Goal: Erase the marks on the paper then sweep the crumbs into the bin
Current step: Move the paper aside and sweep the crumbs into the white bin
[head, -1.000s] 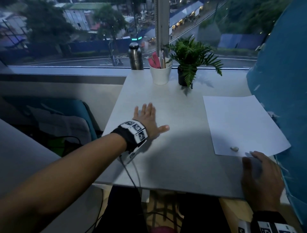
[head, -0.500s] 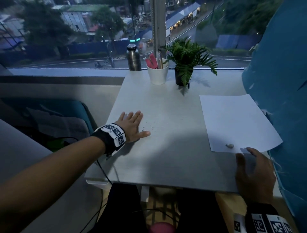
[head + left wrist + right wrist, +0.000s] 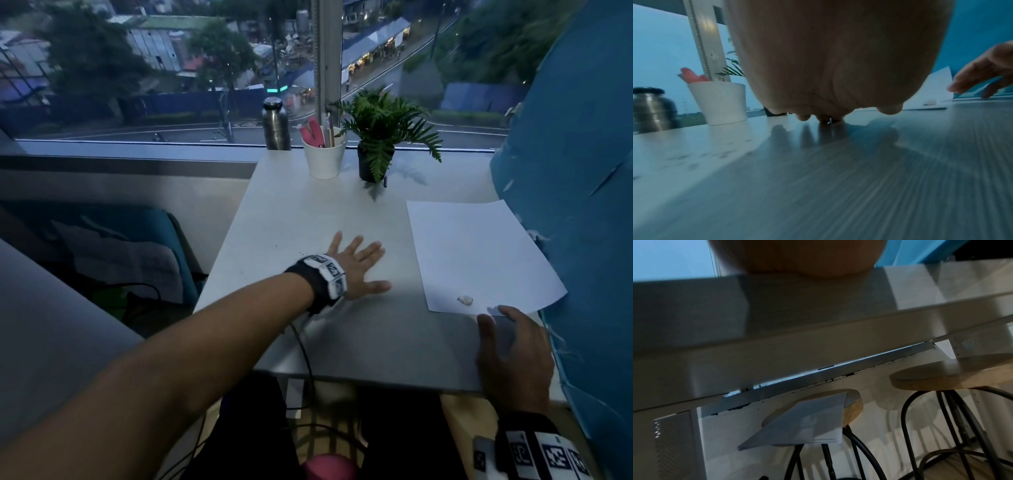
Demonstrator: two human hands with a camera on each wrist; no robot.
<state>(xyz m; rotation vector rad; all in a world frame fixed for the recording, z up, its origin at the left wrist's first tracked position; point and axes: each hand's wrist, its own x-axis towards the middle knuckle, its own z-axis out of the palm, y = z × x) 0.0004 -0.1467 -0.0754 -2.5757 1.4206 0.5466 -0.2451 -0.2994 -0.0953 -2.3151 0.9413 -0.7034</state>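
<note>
The left hand (image 3: 356,265) is laid flat on the bench (image 3: 308,212) with fingers spread wide and nothing held, palm down, probably so the whole edge of the hand can be used as a scraper for the crumbs (image 3: 701,155), a few of which are seen as tiny dark specks just to its left. The right hand (image 3: 512,353) is kept open too, fingers relaxed, resting on the near bench edge with its fingertips touching the paper (image 3: 479,253), most likely to pin the sheet. The eraser (image 3: 465,300) is left lying on the paper's near end, just beyond those fingertips. No marks can be made out on the paper, so erasing looks done. No bin is seen anywhere.
</note>
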